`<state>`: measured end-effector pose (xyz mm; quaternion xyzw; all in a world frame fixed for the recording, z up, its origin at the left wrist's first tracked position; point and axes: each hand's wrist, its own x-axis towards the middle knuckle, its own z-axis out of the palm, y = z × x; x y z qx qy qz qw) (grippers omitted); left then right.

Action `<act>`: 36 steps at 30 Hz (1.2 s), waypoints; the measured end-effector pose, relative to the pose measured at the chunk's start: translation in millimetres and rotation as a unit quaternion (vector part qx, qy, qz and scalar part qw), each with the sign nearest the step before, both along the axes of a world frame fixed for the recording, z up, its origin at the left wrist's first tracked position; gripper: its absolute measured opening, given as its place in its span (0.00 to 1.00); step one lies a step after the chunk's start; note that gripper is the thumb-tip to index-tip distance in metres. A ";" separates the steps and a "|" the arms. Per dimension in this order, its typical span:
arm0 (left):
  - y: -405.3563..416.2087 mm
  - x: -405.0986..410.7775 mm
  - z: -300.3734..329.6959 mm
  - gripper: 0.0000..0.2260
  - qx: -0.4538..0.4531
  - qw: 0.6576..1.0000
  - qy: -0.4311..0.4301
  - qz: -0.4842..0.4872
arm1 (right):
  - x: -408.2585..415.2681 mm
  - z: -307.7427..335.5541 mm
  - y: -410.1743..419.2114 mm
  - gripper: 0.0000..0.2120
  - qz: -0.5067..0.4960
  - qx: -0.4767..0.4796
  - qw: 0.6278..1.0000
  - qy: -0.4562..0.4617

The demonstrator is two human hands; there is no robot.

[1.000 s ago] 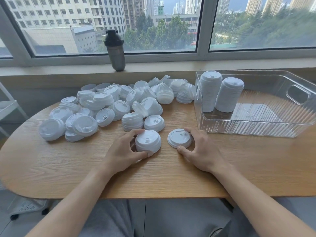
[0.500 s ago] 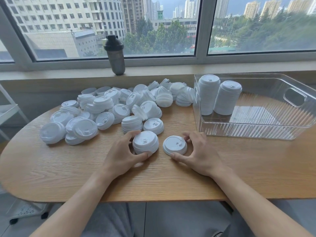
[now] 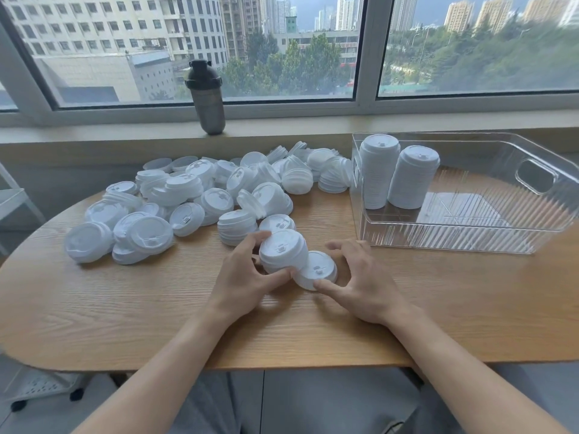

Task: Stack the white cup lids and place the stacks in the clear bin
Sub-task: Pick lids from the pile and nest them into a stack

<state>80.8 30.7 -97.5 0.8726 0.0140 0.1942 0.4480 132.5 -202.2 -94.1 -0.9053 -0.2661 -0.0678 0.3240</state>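
While your left hand (image 3: 247,277) is pinching short lid stack (image 3: 282,250), your right hand (image 3: 360,283) is hovering spread-fingered, thumb touching single lid (image 3: 318,269) beside stack.

Lid stacking at the window, mid-grab

Left hand (image 3: 247,277) has a short stack of lids (image 3: 283,250) pinched and tipped toward a single lid (image 3: 318,270) lying flat on the worktop (image 3: 125,308), their edges overlapping. Right hand (image 3: 360,283) is spread around that lid, thumb at its near rim. Big loose pile (image 3: 203,195) behind, two tall stacks (image 3: 398,177) standing in the clear bin (image 3: 470,239) on the right.
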 end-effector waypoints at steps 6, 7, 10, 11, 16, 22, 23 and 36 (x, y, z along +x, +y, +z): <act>-28.2 8.2 -1.9 0.36 -0.002 1.000 -0.004 -0.017 | 1.1 -1.1 -1.8 0.31 0.013 0.016 1.000 0.006; -30.8 9.0 -2.2 0.35 -0.002 1.000 -0.006 -0.017 | 1.7 -2.1 -2.3 0.31 0.012 0.025 1.000 0.010; -37.0 9.4 -4.1 0.34 0.013 1.000 -0.013 -0.015 | 3.9 -3.5 -5.1 0.29 0.000 0.076 0.996 0.052; -38.4 9.6 -5.2 0.34 0.023 1.000 -0.015 -0.014 | 4.4 -3.5 -5.6 0.27 -0.005 0.100 0.993 0.068; -41.4 10.5 -10.9 0.36 0.067 0.998 -0.007 -0.016 | 4.6 -4.5 -4.8 0.14 -0.015 0.150 0.986 0.074; -39.8 10.5 -13.1 0.37 0.121 0.993 0.001 -0.016 | 1.7 -2.5 -3.7 0.17 -0.002 0.103 0.994 0.048; -40.1 10.0 -11.9 0.36 0.128 0.992 0.001 -0.013 | 1.7 -2.6 -4.1 0.17 -0.003 0.102 0.994 0.044; -6.8 6.2 -6.3 0.39 0.147 0.988 0.036 -0.029 | 7.8 -3.5 2.7 0.19 -0.023 0.071 0.997 0.037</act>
